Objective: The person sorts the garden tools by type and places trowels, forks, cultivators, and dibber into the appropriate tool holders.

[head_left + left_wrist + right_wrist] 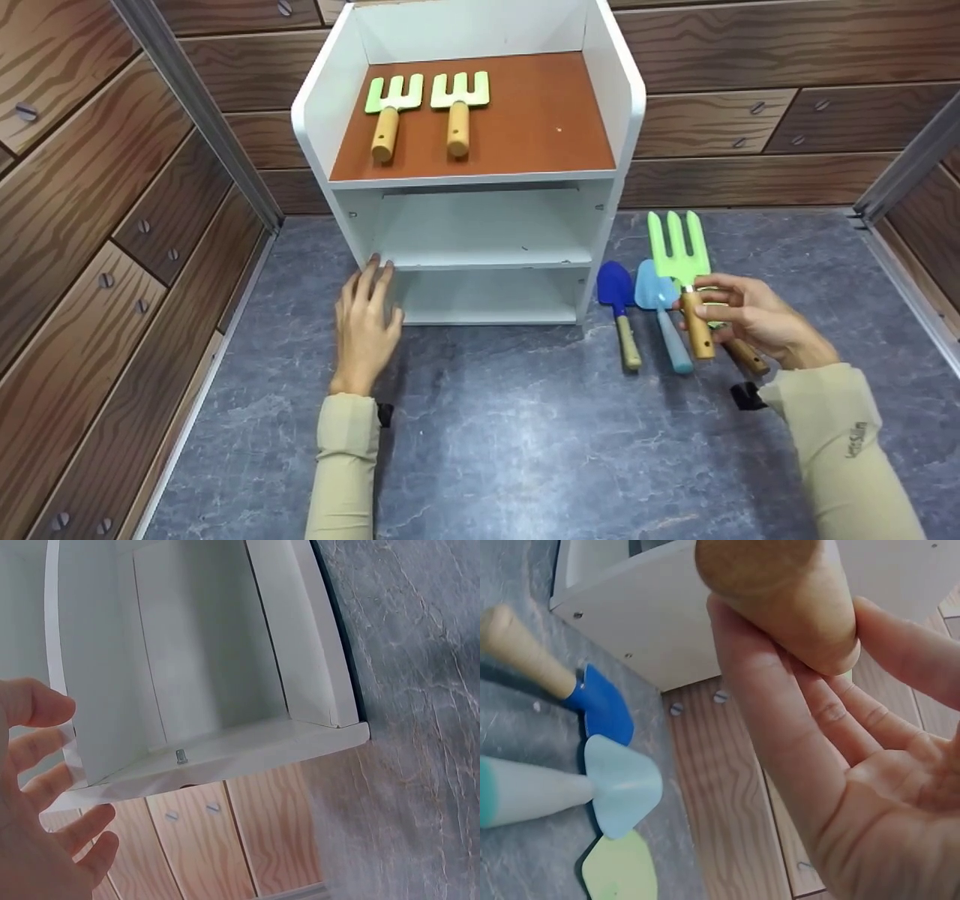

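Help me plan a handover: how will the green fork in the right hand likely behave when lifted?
The green fork seems stiff: held by its handle, its tines don't sag. It's probably light, as only the right hand supports it. The handle looks round, so it might twist if loosely held.

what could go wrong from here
The green fork, held by its wooden handle in the right hand, might twist or slip. It could also knock the light blue shovel lying close by. And if the left hand, at the side of the shelf, pushes, the shelf might shift.
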{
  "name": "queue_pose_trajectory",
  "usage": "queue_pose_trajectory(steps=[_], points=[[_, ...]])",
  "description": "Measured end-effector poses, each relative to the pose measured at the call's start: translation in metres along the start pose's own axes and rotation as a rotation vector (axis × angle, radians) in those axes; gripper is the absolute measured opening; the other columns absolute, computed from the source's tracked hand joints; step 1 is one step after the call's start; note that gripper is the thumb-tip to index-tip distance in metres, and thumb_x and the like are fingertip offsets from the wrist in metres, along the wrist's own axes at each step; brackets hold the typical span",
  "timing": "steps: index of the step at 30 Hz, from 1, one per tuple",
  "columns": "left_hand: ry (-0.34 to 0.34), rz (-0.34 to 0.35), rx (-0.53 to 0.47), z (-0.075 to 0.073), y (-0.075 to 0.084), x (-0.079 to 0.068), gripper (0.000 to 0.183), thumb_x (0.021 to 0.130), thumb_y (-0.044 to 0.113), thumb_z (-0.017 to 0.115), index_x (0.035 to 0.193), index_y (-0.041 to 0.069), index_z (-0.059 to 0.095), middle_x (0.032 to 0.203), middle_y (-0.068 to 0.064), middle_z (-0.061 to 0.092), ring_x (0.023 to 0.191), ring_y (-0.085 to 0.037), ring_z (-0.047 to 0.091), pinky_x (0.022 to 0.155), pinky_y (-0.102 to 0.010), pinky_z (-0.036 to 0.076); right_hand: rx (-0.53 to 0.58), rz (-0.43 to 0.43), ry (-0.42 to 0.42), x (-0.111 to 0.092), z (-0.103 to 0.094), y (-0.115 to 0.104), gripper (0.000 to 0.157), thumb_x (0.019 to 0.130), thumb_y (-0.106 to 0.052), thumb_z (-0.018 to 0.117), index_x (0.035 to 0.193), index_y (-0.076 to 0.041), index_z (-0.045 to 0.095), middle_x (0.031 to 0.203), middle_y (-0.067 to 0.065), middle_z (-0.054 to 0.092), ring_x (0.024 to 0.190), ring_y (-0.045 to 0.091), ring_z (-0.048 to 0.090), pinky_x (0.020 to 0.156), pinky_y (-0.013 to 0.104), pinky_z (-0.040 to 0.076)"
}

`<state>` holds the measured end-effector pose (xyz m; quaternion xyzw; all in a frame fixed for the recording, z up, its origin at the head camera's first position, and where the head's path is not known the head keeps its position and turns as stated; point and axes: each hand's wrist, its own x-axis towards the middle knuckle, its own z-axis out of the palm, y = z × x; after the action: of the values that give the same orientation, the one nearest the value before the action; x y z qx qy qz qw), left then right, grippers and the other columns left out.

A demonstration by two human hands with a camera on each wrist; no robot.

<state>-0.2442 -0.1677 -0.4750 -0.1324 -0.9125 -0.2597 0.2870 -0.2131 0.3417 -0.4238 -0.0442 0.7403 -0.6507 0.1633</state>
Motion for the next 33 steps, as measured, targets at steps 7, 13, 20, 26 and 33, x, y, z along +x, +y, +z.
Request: queue_pose_trajectory(steps=[7, 13, 20, 26, 33], points=[[0.019, 0.019, 0.012, -0.001, 0.001, 0.0, 0.057, 0.088, 0.002, 0.069, 0.143, 0.002, 0.056, 0.15, -0.017, 0.047, 0.132, -0.046, 0.043, 0.103, -0.066, 0.037, -0.074, -0.024, 0.002, -0.003, 0.009, -0.013, 0.042, 0.099, -0.004, 0.063, 0.137, 0.002, 0.046, 0.11, 0.004, 0.069, 0.093, 0.021, 0.072, 0.07, 0.038, 0.062], [0.023, 0.021, 0.018, 0.001, 0.003, 0.001, 0.056, 0.088, 0.004, 0.07, 0.143, 0.001, 0.056, 0.15, -0.019, 0.047, 0.132, -0.047, 0.042, 0.102, -0.065, 0.039, -0.061, -0.076, -0.01, -0.003, 0.015, -0.02, 0.034, 0.098, -0.001, 0.062, 0.131, -0.004, 0.053, 0.11, 0.006, 0.07, 0.092, 0.022, 0.072, 0.069, 0.039, 0.062], [0.022, 0.025, 0.029, 0.0, 0.003, 0.001, 0.055, 0.089, 0.004, 0.069, 0.142, 0.001, 0.056, 0.15, -0.019, 0.047, 0.131, -0.047, 0.043, 0.101, -0.066, 0.039, -0.021, -0.101, -0.026, -0.005, 0.02, -0.023, 0.034, 0.098, 0.003, 0.061, 0.13, -0.006, 0.054, 0.111, 0.006, 0.07, 0.092, 0.025, 0.073, 0.069, 0.039, 0.062], [0.019, 0.024, 0.026, -0.001, 0.003, 0.001, 0.056, 0.089, 0.004, 0.069, 0.143, 0.001, 0.055, 0.15, -0.019, 0.047, 0.132, -0.047, 0.043, 0.103, -0.066, 0.039, 0.02, -0.118, -0.04, -0.007, 0.024, -0.029, 0.034, 0.098, 0.004, 0.06, 0.13, -0.004, 0.053, 0.112, 0.009, 0.07, 0.092, 0.027, 0.073, 0.071, 0.04, 0.062], [0.015, 0.021, 0.026, 0.0, 0.003, 0.0, 0.057, 0.087, 0.004, 0.07, 0.143, 0.0, 0.055, 0.15, -0.019, 0.047, 0.132, -0.046, 0.042, 0.102, -0.064, 0.04, -0.042, -0.138, -0.028, -0.01, 0.029, -0.035, 0.035, 0.098, 0.002, 0.061, 0.13, -0.011, 0.054, 0.114, 0.005, 0.069, 0.094, 0.022, 0.073, 0.073, 0.036, 0.061]])
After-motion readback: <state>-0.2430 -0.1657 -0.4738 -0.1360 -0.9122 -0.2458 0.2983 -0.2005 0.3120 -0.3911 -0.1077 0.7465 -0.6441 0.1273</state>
